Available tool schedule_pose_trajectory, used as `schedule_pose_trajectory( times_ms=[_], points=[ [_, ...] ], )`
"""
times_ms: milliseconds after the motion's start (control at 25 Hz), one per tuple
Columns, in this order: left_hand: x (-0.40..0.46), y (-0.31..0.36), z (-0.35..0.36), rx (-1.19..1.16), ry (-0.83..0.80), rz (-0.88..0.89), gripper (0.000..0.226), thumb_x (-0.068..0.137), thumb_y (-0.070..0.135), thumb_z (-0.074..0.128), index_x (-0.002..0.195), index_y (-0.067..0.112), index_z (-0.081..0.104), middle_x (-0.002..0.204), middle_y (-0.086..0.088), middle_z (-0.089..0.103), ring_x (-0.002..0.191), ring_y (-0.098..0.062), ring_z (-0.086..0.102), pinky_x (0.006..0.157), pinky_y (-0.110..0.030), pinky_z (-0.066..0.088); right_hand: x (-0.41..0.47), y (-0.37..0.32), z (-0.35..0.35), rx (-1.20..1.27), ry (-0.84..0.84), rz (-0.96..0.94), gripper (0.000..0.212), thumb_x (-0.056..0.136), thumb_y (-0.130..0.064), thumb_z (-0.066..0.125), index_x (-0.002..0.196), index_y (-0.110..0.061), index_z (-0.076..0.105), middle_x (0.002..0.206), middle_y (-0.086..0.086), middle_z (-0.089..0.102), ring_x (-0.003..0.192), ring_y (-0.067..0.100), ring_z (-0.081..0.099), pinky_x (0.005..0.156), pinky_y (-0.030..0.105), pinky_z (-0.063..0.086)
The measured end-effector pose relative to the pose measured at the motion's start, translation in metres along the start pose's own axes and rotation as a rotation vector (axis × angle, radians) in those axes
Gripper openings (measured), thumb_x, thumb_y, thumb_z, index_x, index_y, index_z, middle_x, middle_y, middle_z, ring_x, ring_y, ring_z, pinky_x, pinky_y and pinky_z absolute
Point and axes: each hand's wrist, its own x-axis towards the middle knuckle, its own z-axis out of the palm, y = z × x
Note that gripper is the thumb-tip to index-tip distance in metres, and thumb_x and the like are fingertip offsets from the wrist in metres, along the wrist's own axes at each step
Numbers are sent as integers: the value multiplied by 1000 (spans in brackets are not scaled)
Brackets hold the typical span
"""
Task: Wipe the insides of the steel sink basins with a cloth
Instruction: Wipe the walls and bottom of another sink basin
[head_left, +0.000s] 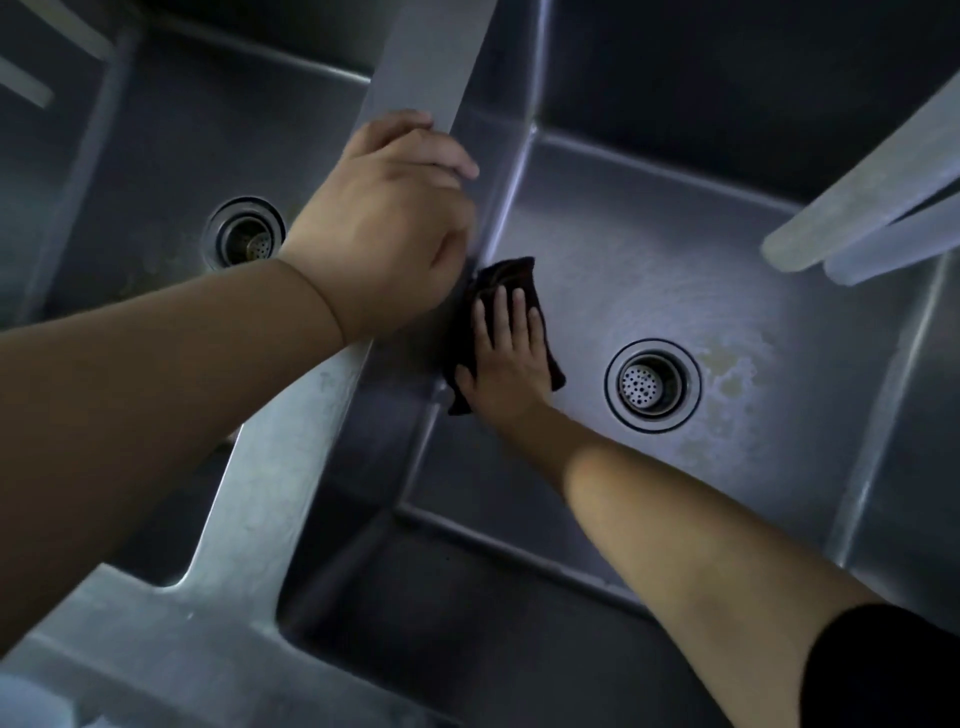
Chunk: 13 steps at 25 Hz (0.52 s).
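Observation:
I look straight down into two steel sink basins. A dark cloth (519, 278) lies on the floor of the right basin (675, 270), in its left corner by the dividing wall. My right hand (506, 353) lies flat on the cloth with its fingers spread, pressing it against the steel. My left hand (395, 218) rests on the steel divider (421, 67) between the basins, fingers curled over its edge. The left basin (171, 145) has nothing in it but its drain.
A round strainer drain (652, 385) sits right of the cloth, with pale stains (727, 371) beside it. The left basin has its own drain (245, 240). Two pale faucet spouts (862, 208) hang over the right basin's upper right. The front rim (171, 644) runs along the bottom left.

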Motion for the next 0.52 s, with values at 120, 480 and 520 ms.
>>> schedule_pose_trajectory(
  times_ms=[120, 480, 520],
  points=[
    [-3, 0, 1, -9, -3, -14, 28, 81, 13, 46, 67, 10, 70, 76, -2, 70, 107, -22, 59, 111, -39, 29, -43, -32, 18, -30, -4, -96, 80, 86, -49, 41, 145, 2, 23, 152, 28, 20, 142, 43, 13, 116, 53, 7],
    [-6, 7, -2, 96, -23, -42, 29, 81, 12, 44, 72, 9, 72, 82, -7, 71, 106, -25, 59, 108, -36, 28, -124, -3, 54, 119, -109, -943, 48, 86, -18, 38, 130, -12, 55, 138, 17, 50, 132, 32, 43, 110, 47, 30],
    [-7, 7, -3, 114, -30, -27, 28, 81, 12, 44, 72, 9, 71, 80, -8, 71, 105, -26, 59, 108, -36, 28, -129, 5, 53, 131, -121, -963, 46, 88, -17, 37, 129, -10, 57, 137, 16, 52, 130, 31, 45, 109, 46, 32]
  ],
)
